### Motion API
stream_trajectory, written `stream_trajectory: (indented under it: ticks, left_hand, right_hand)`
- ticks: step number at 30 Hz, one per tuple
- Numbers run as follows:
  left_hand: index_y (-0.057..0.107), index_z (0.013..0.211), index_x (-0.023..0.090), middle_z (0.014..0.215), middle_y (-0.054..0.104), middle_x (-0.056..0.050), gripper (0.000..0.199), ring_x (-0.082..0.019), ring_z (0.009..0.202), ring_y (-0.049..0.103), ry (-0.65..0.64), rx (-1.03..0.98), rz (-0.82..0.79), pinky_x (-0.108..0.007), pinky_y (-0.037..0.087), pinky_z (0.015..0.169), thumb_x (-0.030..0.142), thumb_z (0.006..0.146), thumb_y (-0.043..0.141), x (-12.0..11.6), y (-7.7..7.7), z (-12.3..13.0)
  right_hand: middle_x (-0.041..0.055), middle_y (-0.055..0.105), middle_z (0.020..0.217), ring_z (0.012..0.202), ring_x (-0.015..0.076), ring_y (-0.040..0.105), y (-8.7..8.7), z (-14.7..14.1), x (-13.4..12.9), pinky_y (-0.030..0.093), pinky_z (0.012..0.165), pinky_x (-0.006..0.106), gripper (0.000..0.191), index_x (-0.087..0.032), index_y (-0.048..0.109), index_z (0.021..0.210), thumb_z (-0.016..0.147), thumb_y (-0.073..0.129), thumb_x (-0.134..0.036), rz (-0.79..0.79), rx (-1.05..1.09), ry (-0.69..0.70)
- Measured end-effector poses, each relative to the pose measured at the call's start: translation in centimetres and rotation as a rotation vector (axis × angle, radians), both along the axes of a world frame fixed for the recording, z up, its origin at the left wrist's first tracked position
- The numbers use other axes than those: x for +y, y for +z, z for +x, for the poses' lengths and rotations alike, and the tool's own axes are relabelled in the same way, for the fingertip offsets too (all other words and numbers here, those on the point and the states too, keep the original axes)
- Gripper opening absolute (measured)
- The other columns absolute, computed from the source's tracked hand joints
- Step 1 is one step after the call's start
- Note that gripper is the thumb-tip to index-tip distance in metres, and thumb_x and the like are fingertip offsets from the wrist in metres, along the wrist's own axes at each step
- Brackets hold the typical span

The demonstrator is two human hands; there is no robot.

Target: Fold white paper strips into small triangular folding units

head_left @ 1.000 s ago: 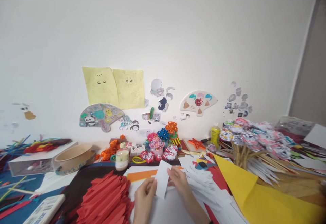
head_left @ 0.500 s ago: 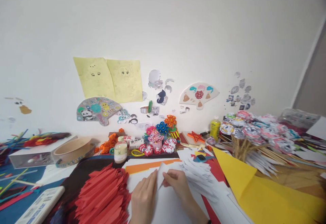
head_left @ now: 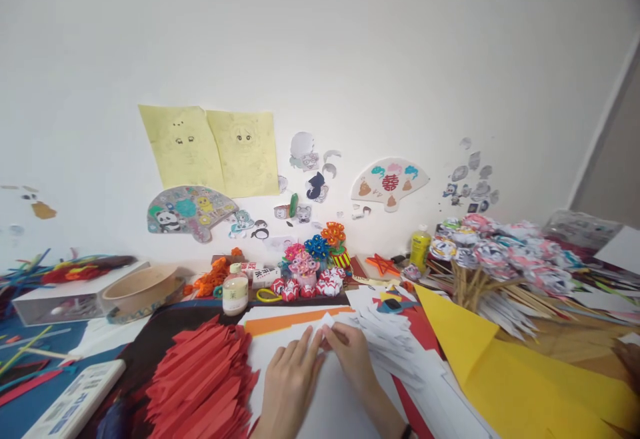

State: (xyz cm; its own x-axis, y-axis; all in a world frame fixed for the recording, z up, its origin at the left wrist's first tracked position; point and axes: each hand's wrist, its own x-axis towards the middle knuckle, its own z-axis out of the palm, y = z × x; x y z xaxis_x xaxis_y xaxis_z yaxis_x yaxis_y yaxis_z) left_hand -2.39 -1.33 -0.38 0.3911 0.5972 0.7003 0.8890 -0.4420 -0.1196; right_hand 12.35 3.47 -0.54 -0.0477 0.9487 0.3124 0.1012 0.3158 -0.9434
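A small piece of white paper point(head_left: 327, 320) is pinched between my two hands above white sheets point(head_left: 333, 399). My left hand point(head_left: 290, 379) has its fingers together at the paper's left side, its fingertips near the right ones. My right hand point(head_left: 353, 356) grips the paper with thumb and forefinger; most of the piece is hidden behind the fingers. Folded red paper strips point(head_left: 200, 386) are heaped left of my left hand. To the right of my right hand lies a pile of folded white paper pieces point(head_left: 387, 342).
Yellow paper point(head_left: 535, 386) covers the right front. Behind stand a glue bottle point(head_left: 235, 290), beaded flowers point(head_left: 305, 267), a yellow bottle point(head_left: 420, 250) and a bunch of paper flowers on sticks point(head_left: 470, 282). A bowl point(head_left: 140, 286) and a white box point(head_left: 55, 302) are at left.
My left hand's fingers have come up and right to meet the right fingers at the paper. Less of the white piece shows now. The view has shifted slightly.
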Motion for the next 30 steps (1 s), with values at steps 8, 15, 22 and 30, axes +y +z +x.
stream_trajectory:
  ticks: [8,15,22,30]
  left_hand:
    - [0.066,0.103,0.021,0.1,0.07,-0.006,0.029,-0.018,0.08,0.063,-0.087,-0.849,-0.405,-0.028,0.049,0.07,0.041,0.086,0.054,0.1,1.8,-0.1]
    - [0.067,0.079,0.018,0.071,0.065,-0.002,0.027,-0.017,0.067,0.055,-0.14,-1.005,-0.473,-0.025,0.041,0.062,0.042,0.082,0.056,0.4,2.0,-0.2]
    - [0.065,0.074,0.018,0.067,0.061,0.0,0.026,-0.015,0.065,0.051,-0.146,-1.016,-0.439,-0.025,0.038,0.063,0.042,0.082,0.057,0.0,2.1,-0.1]
    - [0.064,0.071,0.018,0.068,0.062,-0.001,0.029,-0.016,0.066,0.05,-0.128,-1.014,-0.435,-0.025,0.038,0.064,0.044,0.081,0.057,-0.1,2.2,0.0]
  right_hand:
    - [-0.0008,0.054,0.056,0.055,0.0132,0.051,1.4,0.2,-1.3,0.037,0.053,0.022,0.036,-0.015,0.056,0.059,0.082,0.057,-0.042,0.107,-0.141,0.147]
    - [0.0004,0.058,0.059,0.058,0.0134,0.054,1.9,-0.3,-2.4,0.041,0.057,0.022,0.03,-0.014,0.063,0.062,0.082,0.06,-0.037,0.132,-0.123,0.211]
    - [0.0003,0.058,0.056,0.054,0.0124,0.054,2.0,-0.3,-2.4,0.04,0.055,0.021,0.034,-0.015,0.062,0.058,0.084,0.059,-0.037,0.144,-0.115,0.208]
    - [0.0011,0.059,0.058,0.056,0.0124,0.055,1.7,-0.3,-2.3,0.041,0.055,0.021,0.036,-0.015,0.064,0.061,0.086,0.054,-0.038,0.148,-0.143,0.225]
